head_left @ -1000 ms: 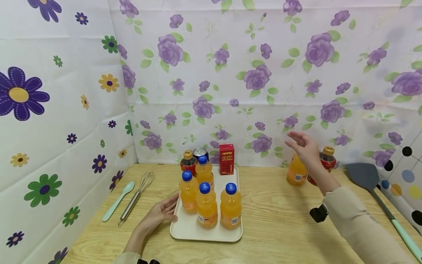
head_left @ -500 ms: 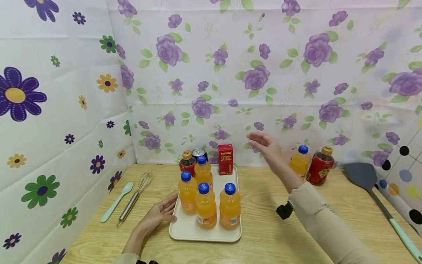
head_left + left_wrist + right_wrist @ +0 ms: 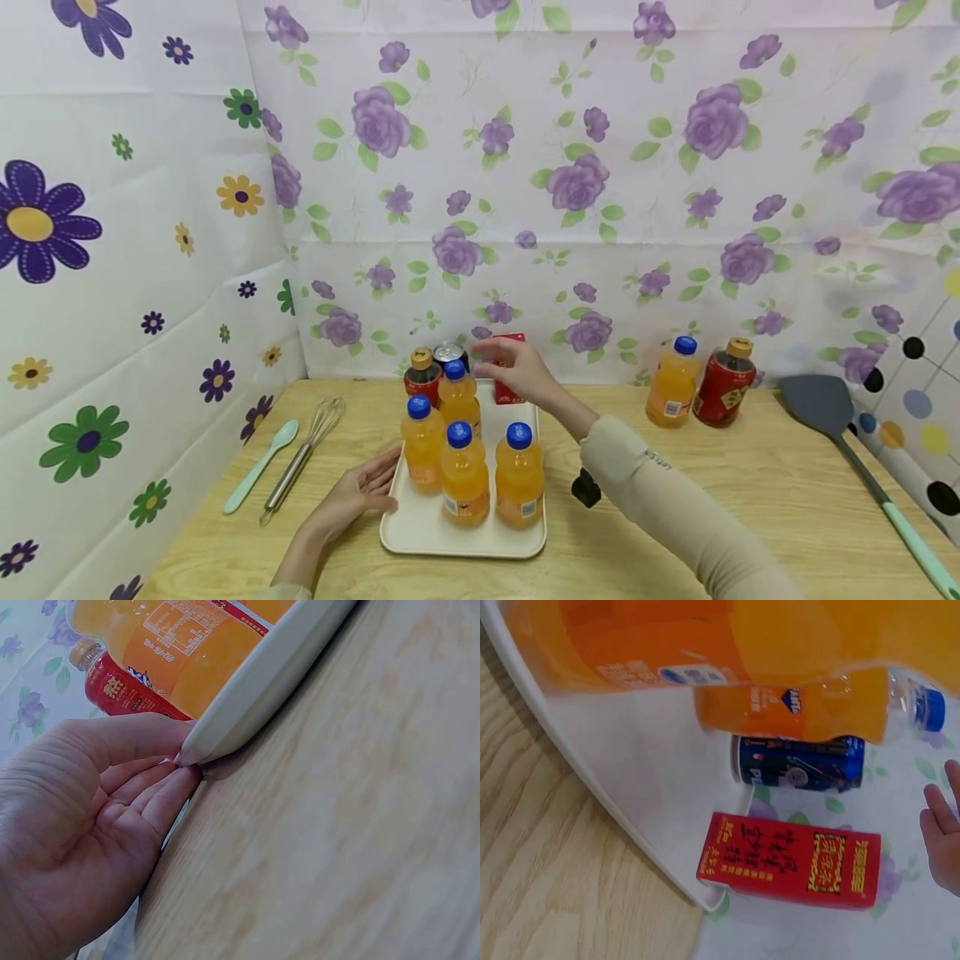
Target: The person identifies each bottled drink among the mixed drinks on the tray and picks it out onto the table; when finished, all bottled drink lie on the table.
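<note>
My left hand [image 3: 352,497] pinches the left rim of a cream tray [image 3: 465,548], thumb on top and fingertips at the underside in the left wrist view. Several orange soda bottles [image 3: 463,479] with blue caps stand on the tray. Behind them are a red-labelled dark drink bottle [image 3: 423,382] with a yellow cap and a blue can [image 3: 802,765]. At the tray's back right stands a red drink carton [image 3: 795,861]. My right hand [image 3: 521,375] hovers over the tray's back, fingers loosely bent and holding nothing. It partly covers the carton in the head view.
Another orange soda bottle [image 3: 673,383] and a red-labelled bottle [image 3: 725,385] stand at the back right. Beyond them lies a grey spatula [image 3: 817,404] with a mint handle. A whisk [image 3: 303,457] and a mint spoon [image 3: 261,467] lie left of the tray. Flowered cloth hangs behind.
My right hand has moved left from beside the bottles at the back right to above the tray's back, carrying nothing. My left hand keeps its hold on the tray rim.
</note>
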A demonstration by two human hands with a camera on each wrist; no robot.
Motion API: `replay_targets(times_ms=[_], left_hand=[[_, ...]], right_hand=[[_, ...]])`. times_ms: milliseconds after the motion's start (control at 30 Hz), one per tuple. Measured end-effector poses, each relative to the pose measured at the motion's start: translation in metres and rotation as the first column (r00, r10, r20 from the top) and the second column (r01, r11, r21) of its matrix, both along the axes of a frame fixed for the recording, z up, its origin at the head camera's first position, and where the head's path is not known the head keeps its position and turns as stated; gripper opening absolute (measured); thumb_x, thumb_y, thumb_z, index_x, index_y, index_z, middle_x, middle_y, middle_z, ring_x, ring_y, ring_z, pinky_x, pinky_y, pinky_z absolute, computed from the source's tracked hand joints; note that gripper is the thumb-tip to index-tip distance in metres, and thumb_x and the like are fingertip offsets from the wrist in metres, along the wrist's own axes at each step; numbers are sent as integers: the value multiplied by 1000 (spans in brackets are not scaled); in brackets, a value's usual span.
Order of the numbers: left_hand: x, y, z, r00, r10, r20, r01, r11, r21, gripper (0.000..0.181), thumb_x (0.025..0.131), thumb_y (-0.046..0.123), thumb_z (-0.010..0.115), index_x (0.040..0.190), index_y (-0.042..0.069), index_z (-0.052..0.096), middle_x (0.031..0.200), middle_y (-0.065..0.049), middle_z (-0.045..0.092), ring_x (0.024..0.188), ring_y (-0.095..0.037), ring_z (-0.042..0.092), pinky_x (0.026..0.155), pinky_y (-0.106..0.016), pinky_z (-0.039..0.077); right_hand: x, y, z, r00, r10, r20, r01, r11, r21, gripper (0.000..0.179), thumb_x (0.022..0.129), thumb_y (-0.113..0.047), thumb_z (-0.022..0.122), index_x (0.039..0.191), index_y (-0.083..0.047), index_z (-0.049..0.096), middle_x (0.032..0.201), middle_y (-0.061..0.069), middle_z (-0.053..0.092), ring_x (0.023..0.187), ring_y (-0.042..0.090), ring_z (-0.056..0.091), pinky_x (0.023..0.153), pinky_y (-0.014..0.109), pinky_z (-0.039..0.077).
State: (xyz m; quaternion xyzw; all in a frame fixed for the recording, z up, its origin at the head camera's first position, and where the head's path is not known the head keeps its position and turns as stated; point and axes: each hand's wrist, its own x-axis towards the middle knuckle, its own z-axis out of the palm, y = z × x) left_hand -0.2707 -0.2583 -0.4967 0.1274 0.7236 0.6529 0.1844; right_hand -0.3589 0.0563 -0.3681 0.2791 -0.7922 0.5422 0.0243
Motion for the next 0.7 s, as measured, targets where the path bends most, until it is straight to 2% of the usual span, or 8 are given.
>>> replay_targets(times_ms=[167, 400, 567, 700], left_hand=[[1, -1, 0, 1000, -13, 2, 13, 1000, 2, 92, 82, -2, 70, 155, -3, 14, 162, -23, 9, 148, -40, 12, 107, -12, 42], [1, -1, 0, 1000, -14, -2, 14, 1000, 7, 92, 82, -2, 71, 155, -4, 14, 162, -25, 9, 148, -41, 12, 108, -13, 42], [1, -1, 0, 1000, 1, 2, -1, 1000, -8, 92, 82, -2, 71, 155, -3, 14, 162, -24, 11, 148, -40, 14, 107, -12, 43], [2, 1, 0, 1000, 1, -2, -1, 1000, 2, 92, 82, -2, 71, 155, -3, 15, 162, -24, 11, 149, -41, 13, 108, -13, 42]], right_hand=[[-3, -16, -3, 998, 39, 44, -40, 999, 25, 41, 91, -16, 68, 129, -2, 61, 132, 17, 63, 122, 35, 61, 104, 44, 53], [-6, -28, -5, 994, 90, 63, -95, 992, 79, 44, 91, -16, 69, 132, -2, 59, 135, 15, 61, 129, 33, 55, 111, 50, 45], [-7, -33, -5, 989, 142, 49, -145, 986, 87, 45, 91, -12, 68, 133, 0, 57, 132, 18, 60, 126, 34, 58, 107, 45, 50], [-6, -34, -10, 990, 118, 75, -123, 990, 63, 46, 91, -13, 68, 134, -1, 57, 129, 17, 64, 121, 32, 62, 101, 39, 55]])
